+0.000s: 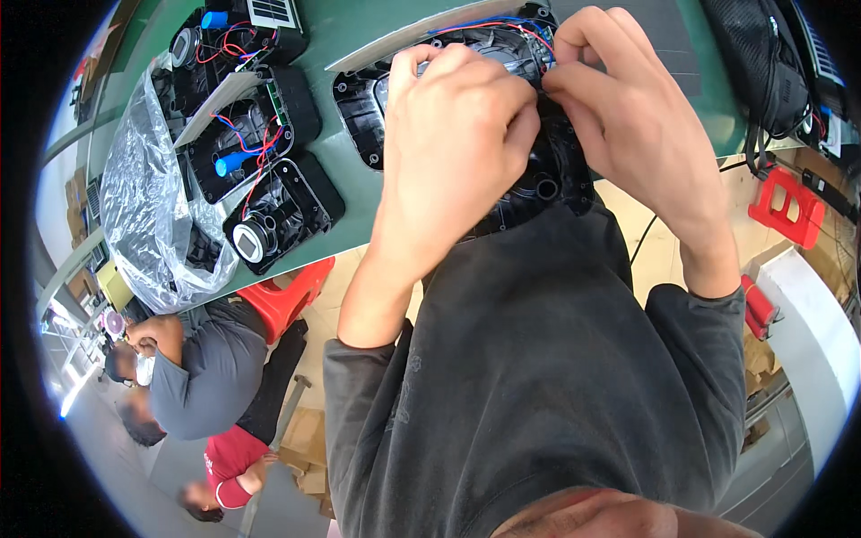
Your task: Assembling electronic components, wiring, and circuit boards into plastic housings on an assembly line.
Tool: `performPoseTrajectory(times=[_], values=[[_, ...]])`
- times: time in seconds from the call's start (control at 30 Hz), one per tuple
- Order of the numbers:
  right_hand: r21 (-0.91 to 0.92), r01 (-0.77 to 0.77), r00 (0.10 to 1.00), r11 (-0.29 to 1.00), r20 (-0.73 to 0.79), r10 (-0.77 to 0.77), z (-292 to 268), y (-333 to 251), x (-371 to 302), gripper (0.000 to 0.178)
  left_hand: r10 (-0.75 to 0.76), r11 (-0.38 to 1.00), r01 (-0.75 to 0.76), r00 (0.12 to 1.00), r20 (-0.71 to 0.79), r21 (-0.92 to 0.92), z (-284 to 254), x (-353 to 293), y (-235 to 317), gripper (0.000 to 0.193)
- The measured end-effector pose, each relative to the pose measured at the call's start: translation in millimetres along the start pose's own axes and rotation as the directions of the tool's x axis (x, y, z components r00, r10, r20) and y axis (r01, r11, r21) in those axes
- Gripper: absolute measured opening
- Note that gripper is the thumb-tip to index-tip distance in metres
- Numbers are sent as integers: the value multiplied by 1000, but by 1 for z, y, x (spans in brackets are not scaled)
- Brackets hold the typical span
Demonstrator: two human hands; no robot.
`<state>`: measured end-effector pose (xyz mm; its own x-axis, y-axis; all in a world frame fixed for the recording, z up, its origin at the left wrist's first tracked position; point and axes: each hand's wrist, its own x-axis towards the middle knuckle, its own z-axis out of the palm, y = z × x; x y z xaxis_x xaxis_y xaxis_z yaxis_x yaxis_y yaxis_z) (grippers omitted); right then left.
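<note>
An open black plastic housing (360,121) lies in front of me at the near edge of the table, with ribs and round screw posts inside. A thin pale panel (408,38) stands tilted along its far side, and red and blue wires (502,21) run to its far right corner. My left hand (457,134) reaches over the housing, fingers curled down into it; whatever they grip is hidden. At the far right corner my right hand (632,112) is closed in a pinch beside the wire ends. The small thing between its fingertips is too hidden to name.
More open black housings (300,193) with wires, blue cylinders (235,163) and round lenses stand at left, beside a clear plastic bag (148,206). A black case (758,63) lies at right on the green table (336,211). Two people sit at lower left near a red stool (291,291).
</note>
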<state>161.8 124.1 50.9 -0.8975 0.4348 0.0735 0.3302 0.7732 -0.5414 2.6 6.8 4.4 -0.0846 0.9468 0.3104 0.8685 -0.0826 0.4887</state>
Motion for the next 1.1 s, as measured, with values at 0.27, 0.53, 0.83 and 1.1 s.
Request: performPoseTrajectory(times=[0.27,0.53,0.83,1.1], values=[[34,133,983,991,-135,-127,28,25,-27,16,121,993,-120,988,-95,7,-4,-5,5,15],[-46,278,934,959,-221,-282,17,25,-19,24,147,987,-149,989,33,58,-4,-20,5,29],[182,-93,947,979,-286,144,20,44,-6,15,156,987,-149,979,-134,68,-17,-14,-7,37],[209,-209,931,955,-255,260,29,31,-8,19,182,971,-166,980,-82,170,-10,13,-14,28]])
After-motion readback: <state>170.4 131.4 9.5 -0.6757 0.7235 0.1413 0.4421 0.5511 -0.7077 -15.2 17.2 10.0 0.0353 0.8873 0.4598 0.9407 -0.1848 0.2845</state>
